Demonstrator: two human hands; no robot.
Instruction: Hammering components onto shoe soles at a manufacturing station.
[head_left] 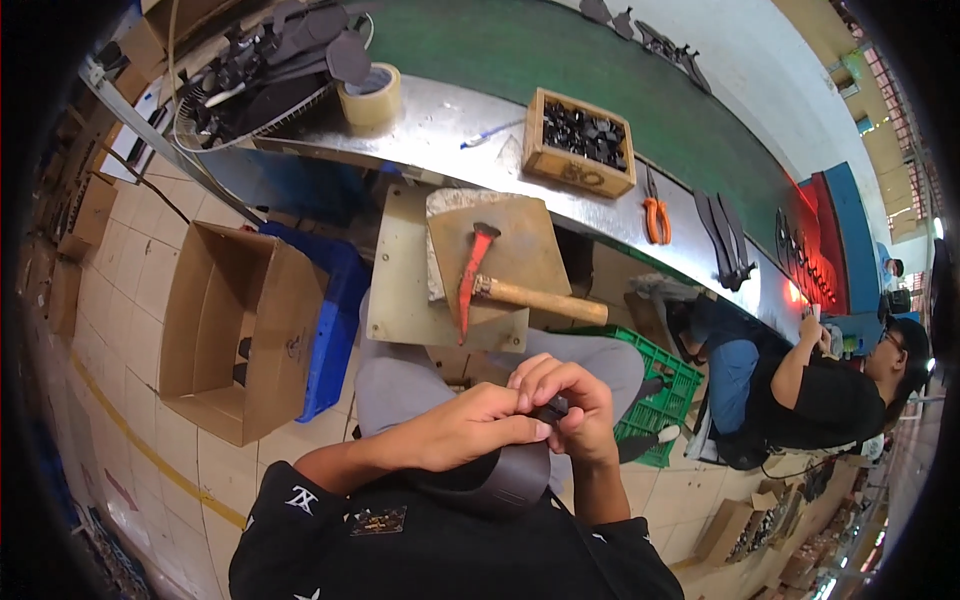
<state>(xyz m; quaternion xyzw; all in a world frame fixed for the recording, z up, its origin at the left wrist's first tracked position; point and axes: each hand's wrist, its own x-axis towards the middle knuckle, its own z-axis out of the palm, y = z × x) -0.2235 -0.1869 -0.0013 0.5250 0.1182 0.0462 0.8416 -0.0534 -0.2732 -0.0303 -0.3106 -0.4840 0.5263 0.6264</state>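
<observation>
Both my hands meet above my lap. My left hand (468,428) has its thumb and fingers closed on a small black piece (550,408), too small to name exactly. From the other side, my right hand (580,400) pinches the same piece with its fingers curled over it. Below the hands hangs a wide, dark brown leather-like piece (505,485) with a curved edge; whether it joins the black piece is hidden. Just beyond my hands, a hammer (472,285) with a red head and wooden handle lies on a worn block (530,235).
A wooden box (580,165) of small black parts, orange-handled pliers (655,215), a pen (490,134) and a tape roll (370,97) sit on the metal bench edge. A cardboard box (225,340) stands left, a green crate (655,400) right. Another person (820,400) sits at the right.
</observation>
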